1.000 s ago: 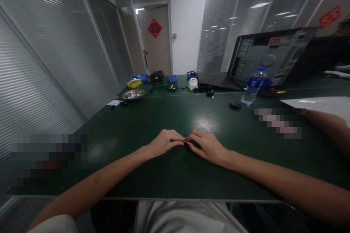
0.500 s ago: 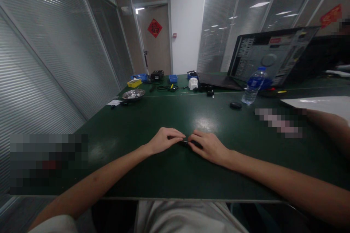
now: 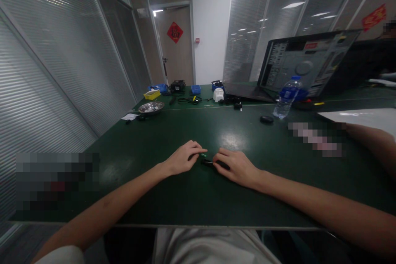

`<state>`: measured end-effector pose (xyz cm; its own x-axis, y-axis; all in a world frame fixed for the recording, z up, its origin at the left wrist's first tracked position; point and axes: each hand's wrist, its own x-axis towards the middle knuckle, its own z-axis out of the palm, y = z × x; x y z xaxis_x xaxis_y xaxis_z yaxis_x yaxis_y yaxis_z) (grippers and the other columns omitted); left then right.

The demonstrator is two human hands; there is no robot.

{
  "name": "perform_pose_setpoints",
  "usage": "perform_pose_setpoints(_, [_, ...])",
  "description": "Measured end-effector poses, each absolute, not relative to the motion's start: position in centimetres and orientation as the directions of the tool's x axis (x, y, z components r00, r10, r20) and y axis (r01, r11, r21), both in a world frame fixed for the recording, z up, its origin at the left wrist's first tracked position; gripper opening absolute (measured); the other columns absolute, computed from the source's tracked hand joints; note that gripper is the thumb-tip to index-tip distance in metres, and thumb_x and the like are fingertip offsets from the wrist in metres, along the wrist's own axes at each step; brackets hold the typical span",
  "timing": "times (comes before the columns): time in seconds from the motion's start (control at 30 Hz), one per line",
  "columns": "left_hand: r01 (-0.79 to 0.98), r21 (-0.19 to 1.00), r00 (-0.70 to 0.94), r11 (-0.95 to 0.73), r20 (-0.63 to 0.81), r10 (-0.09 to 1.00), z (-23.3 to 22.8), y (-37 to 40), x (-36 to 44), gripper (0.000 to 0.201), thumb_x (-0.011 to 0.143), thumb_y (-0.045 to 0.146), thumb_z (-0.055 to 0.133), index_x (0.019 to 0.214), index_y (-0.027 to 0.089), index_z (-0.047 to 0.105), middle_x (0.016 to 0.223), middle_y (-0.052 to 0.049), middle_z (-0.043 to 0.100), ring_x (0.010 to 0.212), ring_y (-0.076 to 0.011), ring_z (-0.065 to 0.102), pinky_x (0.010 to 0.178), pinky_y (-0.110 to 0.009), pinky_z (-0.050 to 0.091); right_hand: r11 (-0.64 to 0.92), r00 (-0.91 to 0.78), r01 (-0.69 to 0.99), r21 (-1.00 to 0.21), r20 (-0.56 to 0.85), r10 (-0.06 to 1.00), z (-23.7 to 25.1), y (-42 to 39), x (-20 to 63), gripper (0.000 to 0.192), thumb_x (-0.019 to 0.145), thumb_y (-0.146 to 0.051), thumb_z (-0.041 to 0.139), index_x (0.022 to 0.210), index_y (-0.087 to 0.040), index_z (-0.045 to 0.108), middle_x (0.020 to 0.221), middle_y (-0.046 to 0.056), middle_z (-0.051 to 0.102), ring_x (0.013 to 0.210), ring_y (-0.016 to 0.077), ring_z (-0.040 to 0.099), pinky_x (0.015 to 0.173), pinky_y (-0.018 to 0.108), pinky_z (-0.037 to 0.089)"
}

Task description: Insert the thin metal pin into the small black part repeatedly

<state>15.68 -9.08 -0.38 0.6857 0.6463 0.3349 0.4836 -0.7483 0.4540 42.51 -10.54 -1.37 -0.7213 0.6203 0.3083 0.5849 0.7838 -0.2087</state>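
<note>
My right hand (image 3: 235,164) rests low over the green table, its fingers closed on a small dark object (image 3: 207,162) with a shiny part. That object points left from the fingertips; its exact kind is too small to make out. To the left, my left hand (image 3: 185,157) has its index finger stretched out and the thumb apart below it. Just under that fingertip is a tiny green piece (image 3: 203,155). The left fingers no longer touch the dark object, and I see nothing gripped in them.
A black computer mouse (image 3: 266,119) and a water bottle (image 3: 287,98) stand to the right, before an open computer case (image 3: 305,66). A metal bowl (image 3: 151,108) sits back left. Cables, a white adapter (image 3: 218,95) and blue trays line the back. Another person's arm (image 3: 371,135) lies at right.
My left hand has drawn slightly left and up, away from the dark object. The green piece and more of the dark object now show. My right hand has hardly moved.
</note>
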Motion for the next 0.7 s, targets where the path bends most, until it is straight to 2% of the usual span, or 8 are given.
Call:
perform_pose_setpoints(0.13, [0.394, 0.465, 0.759, -0.793, 0.322, 0.565, 0.2, -9.9, 16.1, 0.03, 0.097, 0.025, 0.062, 0.126, 0.023, 0.069, 0.123, -0.009, 0.065, 0.12, -0.0226, 0.055, 0.106, -0.038, 0.046, 0.784, -0.717, 0.584, -0.209, 0.319, 0.619, -1.3, -10.6, 42.5, 0.019, 0.104, -0.031, 0.049, 0.112, -0.022, 0.064, 0.103, 0.004, 0.063, 0.082, 0.0158, 0.061, 0.068, 0.027, 0.042])
perform_pose_setpoints(0.23, [0.4, 0.456, 0.743, -0.795, 0.347, 0.573, -0.1, -9.7, 16.4, 0.021, 0.098, 0.029, 0.062, 0.115, 0.023, 0.073, 0.122, -0.008, 0.066, 0.12, -0.0222, 0.056, 0.106, -0.038, 0.045, 0.779, -0.709, 0.594, -0.202, 0.326, 0.625, -1.4, -10.6, 42.5, 0.019, 0.103, -0.031, 0.049, 0.111, -0.022, 0.064, 0.101, 0.004, 0.063, 0.08, 0.0157, 0.06, 0.067, 0.027, 0.04])
perform_pose_setpoints(0.33, [0.438, 0.462, 0.718, -0.772, 0.337, 0.609, -0.4, -9.1, 16.1, 0.02, 0.098, 0.028, 0.062, 0.115, 0.023, 0.071, 0.125, -0.007, 0.067, 0.122, -0.0215, 0.057, 0.107, -0.039, 0.044, 0.768, -0.692, 0.607, -0.206, 0.338, 0.638, -1.4, -10.5, 42.5, 0.019, 0.103, -0.031, 0.05, 0.11, -0.022, 0.065, 0.098, 0.003, 0.063, 0.079, 0.0155, 0.06, 0.067, 0.027, 0.04])
perform_pose_setpoints(0.53, [0.548, 0.423, 0.708, -0.722, 0.225, 0.669, -0.1, -7.2, 13.7, 0.026, 0.103, 0.032, 0.054, 0.125, 0.026, 0.067, 0.121, -0.004, 0.07, 0.113, -0.0207, 0.063, 0.101, -0.039, 0.047, 0.761, -0.685, 0.614, -0.212, 0.337, 0.646, -1.4, -10.5, 42.6, 0.018, 0.103, -0.033, 0.05, 0.108, -0.023, 0.065, 0.098, 0.003, 0.063, 0.079, 0.0159, 0.059, 0.067, 0.027, 0.04])
perform_pose_setpoints(0.7, [0.647, 0.516, 0.516, -0.561, 0.245, 0.821, -0.7, -3.2, 8.0, 0.033, 0.098, 0.033, 0.059, 0.129, 0.024, 0.066, 0.126, -0.006, 0.07, 0.109, -0.0215, 0.066, 0.093, -0.035, 0.053, 0.759, -0.687, 0.614, -0.218, 0.327, 0.65, -1.4, -10.6, 42.7, 0.019, 0.103, -0.033, 0.05, 0.109, -0.023, 0.065, 0.101, 0.003, 0.064, 0.08, 0.0159, 0.059, 0.067, 0.027, 0.04])
